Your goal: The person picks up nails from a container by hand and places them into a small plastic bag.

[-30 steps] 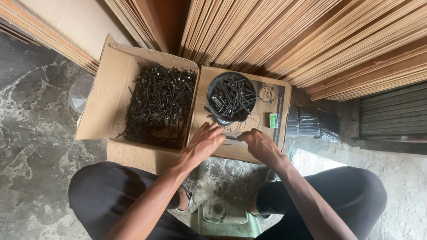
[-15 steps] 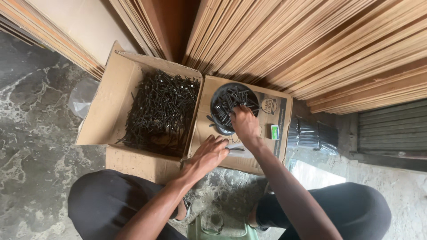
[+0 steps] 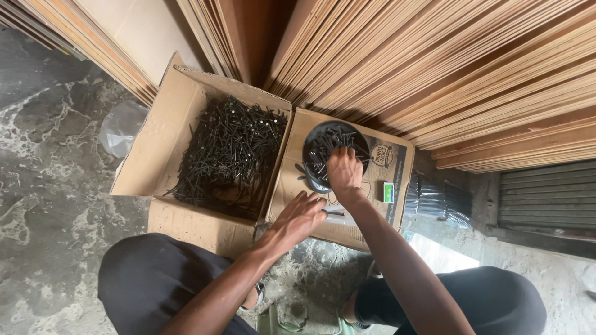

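Your right hand (image 3: 343,170), seemingly clutching nails in the round black dish (image 3: 335,155), risks pricks; left hand (image 3: 302,214) rests open on the flattened brown cardboard flap (image 3: 372,217).

We see soft, even daylight across the whole view, with no hard shadows. The brightest patch lies on the floor (image 3: 434,248) at lower right, where light washes the stone nearly white. The gap between the stacked boards (image 3: 434,68) at top centre falls into deep shade. The heap of nails (image 3: 226,155) reads as a dark mass with little detail. Our right hand (image 3: 343,174) is slightly soft. Lines bend a little toward the edges, and the corners stay reasonably sharp.
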